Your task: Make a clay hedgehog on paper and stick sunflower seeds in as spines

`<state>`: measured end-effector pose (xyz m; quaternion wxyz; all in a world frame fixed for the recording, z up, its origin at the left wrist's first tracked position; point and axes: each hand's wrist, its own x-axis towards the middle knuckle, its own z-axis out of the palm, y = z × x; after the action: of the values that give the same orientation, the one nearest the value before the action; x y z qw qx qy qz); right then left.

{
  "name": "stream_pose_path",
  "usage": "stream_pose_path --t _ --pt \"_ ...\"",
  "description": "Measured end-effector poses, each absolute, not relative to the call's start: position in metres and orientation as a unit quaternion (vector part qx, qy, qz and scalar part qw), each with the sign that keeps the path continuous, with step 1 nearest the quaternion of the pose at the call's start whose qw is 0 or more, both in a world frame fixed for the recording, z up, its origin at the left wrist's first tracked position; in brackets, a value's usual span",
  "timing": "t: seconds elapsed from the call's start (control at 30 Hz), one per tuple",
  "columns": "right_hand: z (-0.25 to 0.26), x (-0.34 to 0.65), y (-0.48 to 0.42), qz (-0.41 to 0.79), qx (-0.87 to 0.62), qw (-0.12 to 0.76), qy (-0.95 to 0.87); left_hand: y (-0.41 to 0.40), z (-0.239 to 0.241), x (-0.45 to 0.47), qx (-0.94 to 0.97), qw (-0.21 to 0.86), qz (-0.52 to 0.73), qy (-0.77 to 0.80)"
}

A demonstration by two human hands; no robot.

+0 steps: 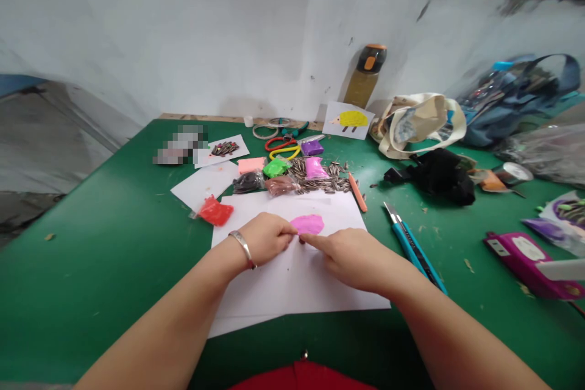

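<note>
A flat pink oval of modelling clay (308, 224) is stuck on a sheet of white paper (283, 286). At its left edge lie the fingertips of my left hand (265, 236), the fingers curled and pressed together; whether anything is between them is hidden. My right hand (350, 253) points inward with its index finger stretched out, the tip at the lower edge of the pink clay, and its other fingers are folded under. Just below the oval, by that fingertip, a small dark brown piece (302, 241) shows, partly covered.
Behind the paper lie clay packets in red (216, 211), green (276, 166) and other colours, sunflower seeds (315, 183), scissors (284, 151) and an orange clay tool (357, 192). A utility knife (414, 247) with exposed blade lies right. A hedgehog picture (349, 120) leans near a bottle (365, 76).
</note>
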<state>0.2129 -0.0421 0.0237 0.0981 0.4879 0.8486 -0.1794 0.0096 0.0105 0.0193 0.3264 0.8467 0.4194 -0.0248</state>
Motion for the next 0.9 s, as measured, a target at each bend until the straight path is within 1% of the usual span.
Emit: stream_pose_path --t 0.1,0.3,0.5,0.73,0.9 --pt "0.024 0.211 -0.043 -0.161 0.489 0.116 0.849 0.011 0.019 0.01 0.845 0.323 -0.025 0.425" --pt "0.027 0.215 -0.046 -0.15 0.467 0.067 0.869 0.01 0.018 0.01 0.84 0.336 -0.023 0.426" --pt "0.022 0.207 -0.05 -0.131 0.462 0.11 0.87 0.01 0.016 0.01 0.868 0.306 -0.024 0.39" --pt "0.032 0.217 -0.05 -0.141 0.465 0.085 0.87 0.007 0.019 0.012 0.887 0.289 -0.034 0.359" --pt "0.039 0.227 -0.047 -0.124 0.512 0.111 0.843 0.005 0.019 0.01 0.897 0.282 -0.025 0.34"
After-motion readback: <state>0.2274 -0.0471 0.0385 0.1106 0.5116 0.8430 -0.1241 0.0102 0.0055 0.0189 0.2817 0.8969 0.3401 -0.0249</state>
